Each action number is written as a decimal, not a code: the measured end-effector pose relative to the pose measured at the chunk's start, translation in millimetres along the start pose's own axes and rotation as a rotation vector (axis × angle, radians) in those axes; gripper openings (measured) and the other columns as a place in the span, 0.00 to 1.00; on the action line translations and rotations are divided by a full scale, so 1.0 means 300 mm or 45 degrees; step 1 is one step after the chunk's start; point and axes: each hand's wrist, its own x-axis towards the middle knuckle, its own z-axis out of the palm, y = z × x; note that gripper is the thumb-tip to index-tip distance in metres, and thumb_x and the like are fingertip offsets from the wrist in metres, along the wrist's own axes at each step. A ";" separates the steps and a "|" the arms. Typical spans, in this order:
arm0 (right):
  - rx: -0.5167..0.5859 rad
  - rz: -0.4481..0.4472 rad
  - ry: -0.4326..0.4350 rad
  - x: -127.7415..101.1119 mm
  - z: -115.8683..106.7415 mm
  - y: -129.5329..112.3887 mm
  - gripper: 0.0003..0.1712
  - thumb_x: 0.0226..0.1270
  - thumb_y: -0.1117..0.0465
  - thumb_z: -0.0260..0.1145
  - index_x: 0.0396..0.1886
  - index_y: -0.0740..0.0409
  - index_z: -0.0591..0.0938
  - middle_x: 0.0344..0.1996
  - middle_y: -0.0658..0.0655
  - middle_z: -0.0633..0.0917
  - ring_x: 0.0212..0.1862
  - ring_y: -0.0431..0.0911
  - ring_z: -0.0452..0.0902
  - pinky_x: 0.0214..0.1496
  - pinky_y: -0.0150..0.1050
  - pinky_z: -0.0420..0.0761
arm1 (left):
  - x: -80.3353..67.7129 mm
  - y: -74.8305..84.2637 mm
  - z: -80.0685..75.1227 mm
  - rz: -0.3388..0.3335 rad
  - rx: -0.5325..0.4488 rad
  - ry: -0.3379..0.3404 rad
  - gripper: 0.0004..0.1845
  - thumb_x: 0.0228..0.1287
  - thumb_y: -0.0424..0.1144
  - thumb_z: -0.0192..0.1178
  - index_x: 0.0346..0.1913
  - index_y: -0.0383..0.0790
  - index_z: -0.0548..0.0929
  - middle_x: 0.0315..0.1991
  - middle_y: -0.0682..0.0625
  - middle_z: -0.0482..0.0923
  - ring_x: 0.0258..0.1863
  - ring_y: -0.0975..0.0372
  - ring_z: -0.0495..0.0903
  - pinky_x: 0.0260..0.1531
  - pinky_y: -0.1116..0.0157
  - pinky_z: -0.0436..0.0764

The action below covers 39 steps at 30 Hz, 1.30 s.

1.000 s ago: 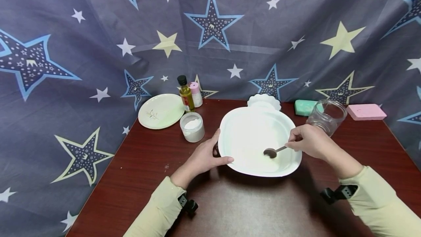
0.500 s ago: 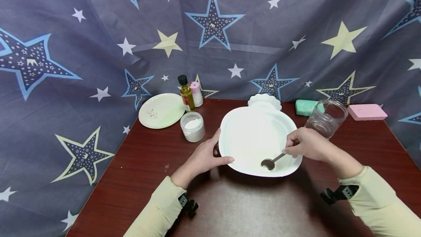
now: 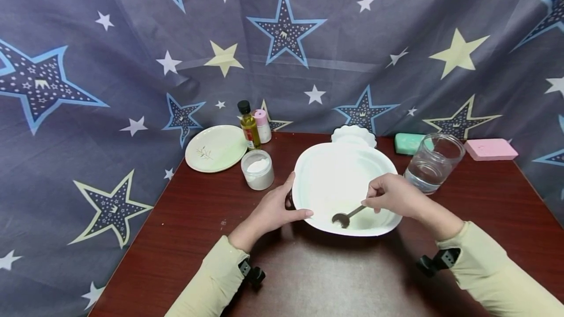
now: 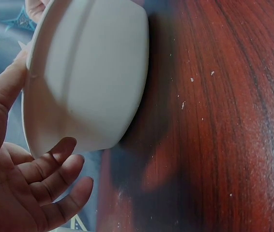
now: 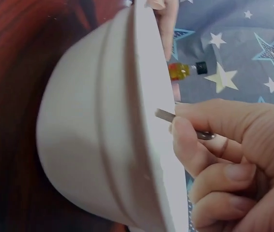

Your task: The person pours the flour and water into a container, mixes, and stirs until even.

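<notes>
The dark reddish-brown wooden table [image 3: 176,238] carries the large white, square-rounded ceramic bowl [image 3: 335,170] near its middle, right in front of the person. It looks heavy, rigid and breakable, with a smooth glaze that could slip, so the broad rim is the sensible hold. The left hand [image 3: 275,209] braces it there, thumb on the rim and the relaxed fingers spread beside the outer wall (the left wrist view shows them uncurled). The clear glass jar [image 3: 434,163] with some water stands just right of the bowl. The right hand [image 3: 389,194] pinches the thin handle of the small dark metal spoon [image 3: 345,218] between thumb and fingertips; the spoon is light and stiff, best held far up its handle. Its scoop rests in the bowl's near part.

Against the frame a second earlier, the spoon has swept leftward and nearer along the bowl's floor, the right hand following, while the left hand and bowl have stayed put.
</notes>
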 end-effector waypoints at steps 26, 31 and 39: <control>-0.291 0.128 0.405 0.066 0.082 -0.002 0.14 0.59 0.56 0.71 0.16 0.47 0.79 0.14 0.44 0.77 0.23 0.42 0.70 0.29 0.41 0.66 | 0.004 -0.001 0.002 0.011 0.002 0.008 0.58 0.51 0.60 0.71 0.77 0.39 0.51 0.36 0.51 0.74 0.35 0.61 0.72 0.38 0.64 0.72; -0.320 0.142 0.463 0.066 0.067 0.018 0.13 0.58 0.57 0.72 0.16 0.48 0.80 0.14 0.44 0.76 0.22 0.45 0.70 0.28 0.42 0.65 | 0.002 0.000 0.000 0.007 -0.002 -0.002 0.58 0.51 0.60 0.71 0.77 0.39 0.51 0.33 0.50 0.73 0.34 0.60 0.72 0.36 0.64 0.72; -0.315 0.168 0.527 0.062 0.044 0.042 0.12 0.57 0.59 0.72 0.17 0.51 0.81 0.14 0.46 0.76 0.21 0.47 0.69 0.23 0.40 0.64 | -0.001 0.000 -0.003 0.001 -0.020 -0.008 0.58 0.51 0.60 0.71 0.78 0.40 0.50 0.33 0.50 0.73 0.35 0.59 0.73 0.37 0.64 0.72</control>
